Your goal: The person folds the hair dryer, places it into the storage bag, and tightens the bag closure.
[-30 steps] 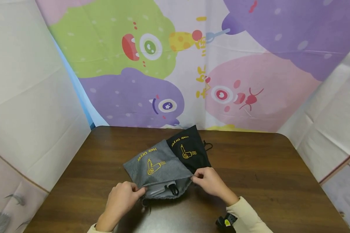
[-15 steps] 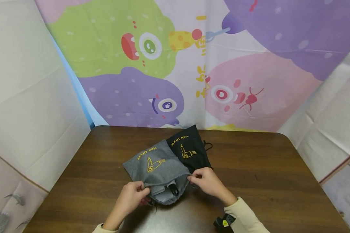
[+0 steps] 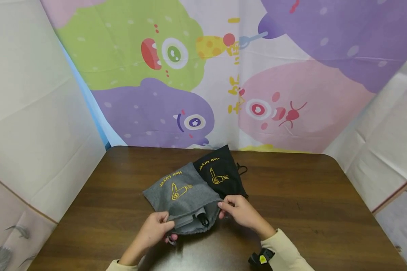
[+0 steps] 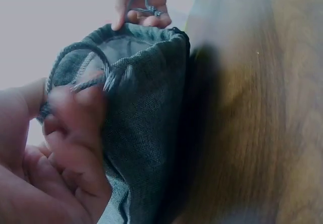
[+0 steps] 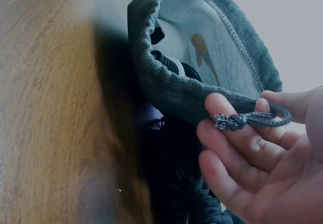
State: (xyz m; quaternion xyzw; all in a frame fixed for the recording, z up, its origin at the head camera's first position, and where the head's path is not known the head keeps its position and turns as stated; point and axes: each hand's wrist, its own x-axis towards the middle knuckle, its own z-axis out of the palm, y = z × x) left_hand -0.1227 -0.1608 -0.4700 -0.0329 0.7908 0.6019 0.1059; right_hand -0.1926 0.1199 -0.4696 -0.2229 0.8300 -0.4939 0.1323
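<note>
A grey drawstring bag, printed "Hair Dryer" with a yellow dryer drawing, lies with its mouth spread toward me. My left hand pinches the left side of the mouth; a drawstring loop stands at those fingers. My right hand pinches the right side of the rim. In the right wrist view the knotted cord end lies across that hand's fingers. Inside the bag shows a black coiled cable beside something grey, mostly hidden by the cloth.
A black drawstring bag with the same print lies behind the grey one, partly under it. Both rest on a brown wooden table. A patterned cloth hangs at the back, with pale panels at both sides. A black wrist device sits at the right cuff.
Both hands have come slightly inward, so the bag's mouth is rounder and gapes more. The left hand has shifted to the right along the rim. The black bag stays where it was.
</note>
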